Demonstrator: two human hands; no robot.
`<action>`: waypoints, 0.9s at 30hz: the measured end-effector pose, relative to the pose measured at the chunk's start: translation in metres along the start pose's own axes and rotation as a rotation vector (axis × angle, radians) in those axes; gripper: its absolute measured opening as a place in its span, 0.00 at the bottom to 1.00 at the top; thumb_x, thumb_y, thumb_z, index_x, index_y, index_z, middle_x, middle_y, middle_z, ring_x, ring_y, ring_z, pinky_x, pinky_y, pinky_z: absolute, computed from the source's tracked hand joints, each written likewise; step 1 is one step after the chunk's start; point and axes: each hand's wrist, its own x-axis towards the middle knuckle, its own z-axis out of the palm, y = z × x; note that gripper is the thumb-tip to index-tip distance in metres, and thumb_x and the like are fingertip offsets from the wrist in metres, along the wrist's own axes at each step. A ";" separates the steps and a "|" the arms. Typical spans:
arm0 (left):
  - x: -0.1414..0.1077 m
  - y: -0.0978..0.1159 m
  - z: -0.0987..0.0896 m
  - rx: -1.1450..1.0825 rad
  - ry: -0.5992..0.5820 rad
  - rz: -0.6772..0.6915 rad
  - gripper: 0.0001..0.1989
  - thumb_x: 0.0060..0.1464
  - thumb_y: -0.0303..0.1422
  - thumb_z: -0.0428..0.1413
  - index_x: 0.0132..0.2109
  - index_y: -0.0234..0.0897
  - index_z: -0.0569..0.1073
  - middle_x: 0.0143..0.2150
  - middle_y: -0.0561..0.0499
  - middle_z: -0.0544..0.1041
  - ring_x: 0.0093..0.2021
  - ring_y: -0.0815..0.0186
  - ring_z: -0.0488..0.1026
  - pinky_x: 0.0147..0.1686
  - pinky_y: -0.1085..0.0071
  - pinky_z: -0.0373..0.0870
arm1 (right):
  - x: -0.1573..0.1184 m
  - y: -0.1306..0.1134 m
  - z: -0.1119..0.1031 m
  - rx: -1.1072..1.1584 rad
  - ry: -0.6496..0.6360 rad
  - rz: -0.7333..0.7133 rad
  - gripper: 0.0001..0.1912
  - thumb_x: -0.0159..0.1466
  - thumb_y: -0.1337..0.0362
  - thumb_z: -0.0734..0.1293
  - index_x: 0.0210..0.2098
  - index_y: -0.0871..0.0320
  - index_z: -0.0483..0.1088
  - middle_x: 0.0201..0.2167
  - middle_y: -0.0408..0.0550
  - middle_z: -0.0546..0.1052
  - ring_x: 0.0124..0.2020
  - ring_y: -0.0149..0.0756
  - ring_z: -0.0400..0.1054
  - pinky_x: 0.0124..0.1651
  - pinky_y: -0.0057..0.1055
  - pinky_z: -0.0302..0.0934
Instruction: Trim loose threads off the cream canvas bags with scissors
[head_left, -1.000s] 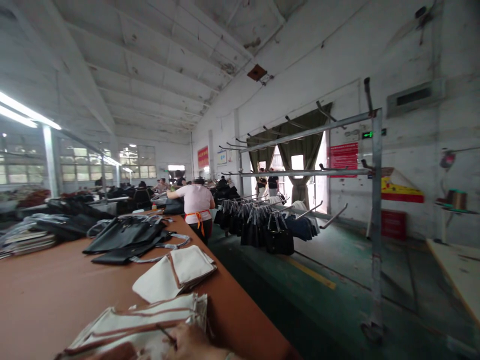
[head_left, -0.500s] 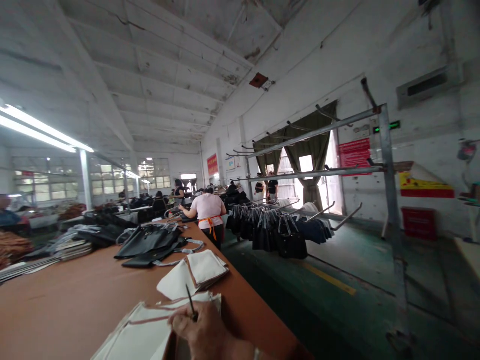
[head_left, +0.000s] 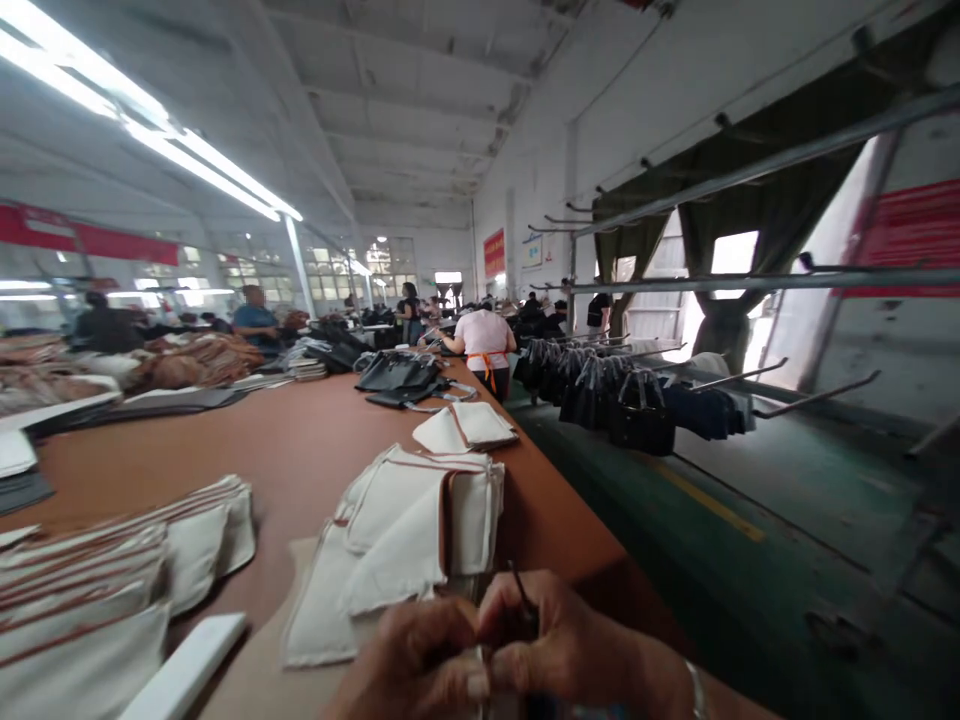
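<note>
Tool [head_left: 525, 598], slim and dark: held in the right hand [head_left: 559, 640], thin end poking up past curled fingers, which I read as closed around it. Left hand [head_left: 420, 655]: fingers drawn in, tips meeting the right's at the bottom of my view; whether it has hold of anything, I cannot tell. Wristband [head_left: 696, 690], pale: one, right wrist. Off-white fabric pieces [head_left: 397, 560], brown-edged: one overlapping pile, just beyond the hands; contact with them I cannot make out. White bar [head_left: 191, 660]: one, at left, against a tan sheet [head_left: 262, 630]. Second off-white pile [head_left: 82, 590], fanned, edges in rows: left of the bar. Table [head_left: 300, 440], brown top: beneath all these piles. Folded pieces [head_left: 480, 423], off-white: small heap, past the first pile, near the table's right edge. Black bags [head_left: 401, 375]: heaped farther along. Rack [head_left: 750, 285], metal: right of the table, dark bags [head_left: 641, 425] hanging. Co-worker [head_left: 484, 335], pink top, orange ties: bent over the table, back to me. Banner [head_left: 494, 253], red: far wall.
</note>
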 end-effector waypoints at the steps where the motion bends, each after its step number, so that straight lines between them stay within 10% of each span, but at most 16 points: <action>1: 0.000 -0.001 0.002 -0.050 -0.041 -0.010 0.25 0.46 0.54 0.64 0.28 0.35 0.71 0.29 0.53 0.68 0.32 0.67 0.62 0.30 0.74 0.58 | -0.003 -0.003 0.001 -0.035 0.007 -0.020 0.16 0.54 0.59 0.76 0.34 0.64 0.73 0.27 0.41 0.70 0.28 0.27 0.60 0.31 0.24 0.54; 12: -0.016 -0.016 0.002 -0.234 -0.191 -0.201 0.24 0.50 0.51 0.63 0.35 0.31 0.73 0.28 0.54 0.66 0.29 0.71 0.57 0.28 0.74 0.50 | -0.014 -0.028 0.014 -0.239 -0.049 -0.037 0.03 0.60 0.68 0.67 0.30 0.62 0.70 0.27 0.40 0.69 0.29 0.27 0.61 0.32 0.23 0.54; 27: -0.012 -0.019 0.013 -0.262 -0.141 -0.276 0.23 0.48 0.50 0.64 0.32 0.31 0.72 0.25 0.53 0.67 0.26 0.72 0.55 0.26 0.73 0.48 | -0.016 -0.015 0.008 -0.033 -0.043 0.157 0.22 0.62 0.47 0.68 0.33 0.62 0.66 0.23 0.38 0.62 0.24 0.25 0.51 0.25 0.23 0.47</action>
